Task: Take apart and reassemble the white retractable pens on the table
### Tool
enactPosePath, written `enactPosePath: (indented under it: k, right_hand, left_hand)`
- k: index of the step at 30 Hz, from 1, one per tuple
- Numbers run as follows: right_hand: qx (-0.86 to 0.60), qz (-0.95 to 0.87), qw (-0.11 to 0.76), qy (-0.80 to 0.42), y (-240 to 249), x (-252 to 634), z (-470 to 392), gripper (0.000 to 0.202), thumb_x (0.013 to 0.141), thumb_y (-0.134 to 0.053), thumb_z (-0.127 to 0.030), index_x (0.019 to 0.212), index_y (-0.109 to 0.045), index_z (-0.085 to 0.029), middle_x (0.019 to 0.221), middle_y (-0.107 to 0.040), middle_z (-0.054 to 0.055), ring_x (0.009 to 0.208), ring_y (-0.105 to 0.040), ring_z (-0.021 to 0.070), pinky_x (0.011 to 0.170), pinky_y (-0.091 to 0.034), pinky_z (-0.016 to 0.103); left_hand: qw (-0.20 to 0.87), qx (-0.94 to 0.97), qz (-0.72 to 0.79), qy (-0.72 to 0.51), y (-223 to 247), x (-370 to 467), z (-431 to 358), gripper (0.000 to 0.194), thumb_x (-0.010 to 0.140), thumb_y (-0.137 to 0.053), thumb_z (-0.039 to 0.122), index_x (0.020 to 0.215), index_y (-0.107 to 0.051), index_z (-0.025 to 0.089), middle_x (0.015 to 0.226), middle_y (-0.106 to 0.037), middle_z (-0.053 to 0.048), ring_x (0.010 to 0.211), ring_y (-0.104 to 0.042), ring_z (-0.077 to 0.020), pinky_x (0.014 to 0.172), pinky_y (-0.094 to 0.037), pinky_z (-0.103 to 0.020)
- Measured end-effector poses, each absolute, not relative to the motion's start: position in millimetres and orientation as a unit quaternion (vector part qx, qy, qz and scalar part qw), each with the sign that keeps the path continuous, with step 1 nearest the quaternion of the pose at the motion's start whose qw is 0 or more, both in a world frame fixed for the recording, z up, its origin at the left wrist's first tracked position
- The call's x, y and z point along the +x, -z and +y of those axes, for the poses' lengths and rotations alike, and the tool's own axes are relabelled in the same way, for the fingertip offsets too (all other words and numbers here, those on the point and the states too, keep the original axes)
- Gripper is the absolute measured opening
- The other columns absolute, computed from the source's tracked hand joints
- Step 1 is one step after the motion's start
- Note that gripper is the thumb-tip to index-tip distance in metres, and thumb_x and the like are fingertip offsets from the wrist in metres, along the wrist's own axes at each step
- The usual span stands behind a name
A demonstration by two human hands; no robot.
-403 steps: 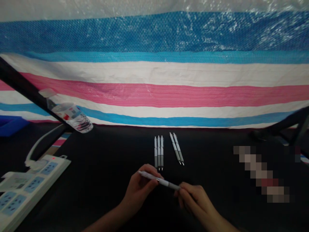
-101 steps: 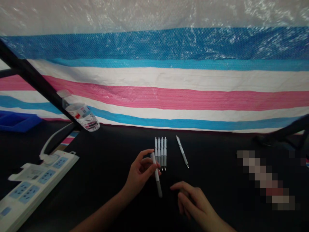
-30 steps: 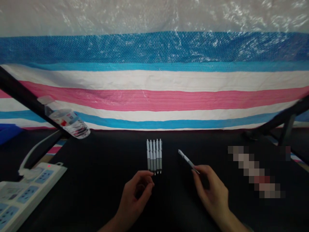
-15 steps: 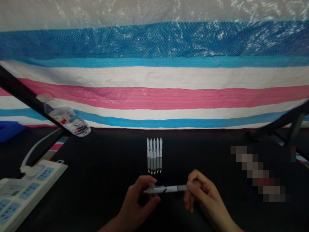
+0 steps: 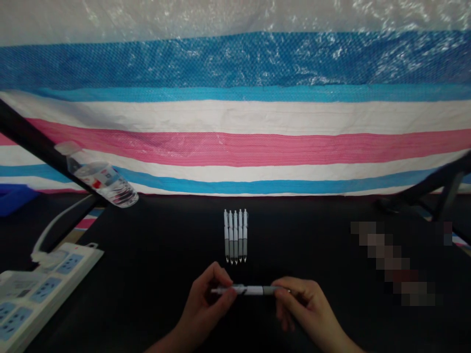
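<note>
A white pen with a grey grip (image 5: 253,290) lies level between my hands, its tip end to the right. My left hand (image 5: 209,299) pinches its clip end between thumb and forefinger. At the grey grip, my right hand (image 5: 303,301) closes thumb and forefinger on the same pen, and the tip shows just beyond them. Behind the hands, several matching pens (image 5: 236,235) stand side by side in a row on the black table (image 5: 165,245), their tips pointing toward me.
On the left are a white power strip (image 5: 51,289) with a cable and, farther back, a tilted clear bottle (image 5: 106,184). A blue tray (image 5: 16,198) is at the far left edge. Striped sheeting (image 5: 235,147) hangs behind the table. A blurred, pixelated patch covers something at right.
The held pen has shifted slightly left. My left thumb and forefinger have closed on its clip end, and my right hand has moved left along with the pen.
</note>
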State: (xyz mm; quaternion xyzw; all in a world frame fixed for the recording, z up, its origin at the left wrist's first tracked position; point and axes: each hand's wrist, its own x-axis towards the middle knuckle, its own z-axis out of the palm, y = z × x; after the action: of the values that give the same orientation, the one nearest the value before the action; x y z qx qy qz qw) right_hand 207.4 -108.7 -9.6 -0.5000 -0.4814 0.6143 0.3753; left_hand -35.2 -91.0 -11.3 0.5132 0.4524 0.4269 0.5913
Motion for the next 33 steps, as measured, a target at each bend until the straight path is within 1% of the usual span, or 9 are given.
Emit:
enactPosePath:
  k: [4,8,12,16,19,21,24,27,33]
  right_hand:
    - [-0.502,-0.548,0.429,-0.514,11.7,206.9,-112.6,0.033,0.091,-0.067,-0.049,0.097,-0.080,-0.019,0.064,-0.073,0.005,0.049,-0.067,0.0163,0.045,-0.054,0.024]
    - [-0.484,-0.612,0.431,-0.452,5.2,207.6,-110.6,0.018,0.093,-0.066,-0.033,0.102,-0.078,-0.022,0.069,-0.075,0.003,0.052,-0.069,0.0161,0.050,-0.057,0.023]
    - [-0.480,-0.679,0.414,-0.371,-8.9,212.7,-104.9,0.019,0.090,-0.067,-0.022,0.108,-0.073,-0.024,0.083,-0.078,0.003,0.067,-0.073,0.0176,0.064,-0.060,0.026]
    - [-0.497,-0.710,0.378,-0.326,-15.8,233.7,-87.0,0.032,0.098,-0.053,-0.027,0.128,-0.062,-0.025,0.107,-0.076,0.007,0.084,-0.074,0.0201,0.076,-0.061,0.031]
    - [-0.569,-0.727,0.334,-0.191,-10.0,262.2,-63.7,0.030,0.099,-0.052,-0.032,0.124,-0.064,-0.022,0.117,-0.073,0.011,0.107,-0.070,0.0274,0.094,-0.055,0.043]
    - [-0.629,-0.716,0.295,-0.071,-3.2,282.9,-49.1,0.033,0.096,-0.051,-0.035,0.122,-0.064,-0.018,0.118,-0.071,0.016,0.112,-0.066,0.0330,0.101,-0.049,0.052]
    - [-0.722,-0.641,0.254,0.057,5.3,307.5,-36.3,0.037,0.095,-0.047,-0.037,0.122,-0.062,-0.015,0.119,-0.069,0.019,0.112,-0.065,0.0367,0.101,-0.045,0.057]
    - [-0.782,-0.568,0.222,0.129,9.5,319.7,-33.5,0.045,0.094,-0.046,-0.040,0.130,-0.057,-0.015,0.130,-0.062,0.022,0.120,-0.059,0.0421,0.103,-0.038,0.066]
    - [-0.846,-0.486,0.198,0.097,15.2,325.1,-34.1,0.054,0.093,-0.046,-0.044,0.137,-0.049,-0.012,0.139,-0.046,0.031,0.129,-0.049,0.0482,0.096,-0.034,0.076]
  left_hand:
    - [0.621,0.488,0.448,-0.419,13.1,-34.7,-91.7,0.033,0.087,-0.071,0.048,0.078,-0.055,0.020,0.061,-0.052,0.005,0.044,-0.038,-0.0069,0.043,-0.029,-0.018]
    - [0.609,0.495,0.446,-0.430,9.0,-34.7,-90.7,0.028,0.088,-0.071,0.044,0.084,-0.058,0.020,0.064,-0.050,0.006,0.048,-0.039,-0.0072,0.044,-0.030,-0.018]
    - [0.632,0.476,0.434,-0.431,2.5,-33.9,-90.0,0.030,0.086,-0.073,0.047,0.086,-0.058,0.020,0.066,-0.052,0.005,0.049,-0.041,-0.0072,0.044,-0.031,-0.018]
    - [0.654,0.454,0.433,-0.423,1.5,-34.2,-89.5,0.032,0.085,-0.074,0.047,0.085,-0.057,0.020,0.067,-0.054,0.004,0.049,-0.044,-0.0076,0.045,-0.033,-0.018]
    - [0.656,0.443,0.427,-0.437,4.4,-35.2,-88.9,0.030,0.086,-0.074,0.045,0.086,-0.058,0.020,0.070,-0.055,0.004,0.050,-0.045,-0.0077,0.046,-0.035,-0.018]
    - [0.655,0.441,0.423,-0.444,7.0,-36.1,-89.0,0.029,0.086,-0.074,0.044,0.086,-0.058,0.020,0.070,-0.055,0.004,0.051,-0.046,-0.0078,0.046,-0.036,-0.019]
    - [0.661,0.433,0.414,-0.452,10.0,-37.2,-89.8,0.027,0.088,-0.073,0.042,0.088,-0.059,0.020,0.069,-0.055,0.004,0.052,-0.045,-0.0074,0.047,-0.035,-0.018]
    - [0.666,0.427,0.413,-0.451,10.3,-38.0,-90.1,0.027,0.089,-0.073,0.043,0.089,-0.058,0.020,0.067,-0.055,0.005,0.052,-0.044,-0.0075,0.048,-0.034,-0.018]
    - [0.665,0.425,0.415,-0.453,8.6,-38.2,-89.2,0.027,0.089,-0.073,0.044,0.088,-0.059,0.020,0.065,-0.055,0.005,0.052,-0.043,-0.0074,0.048,-0.033,-0.018]
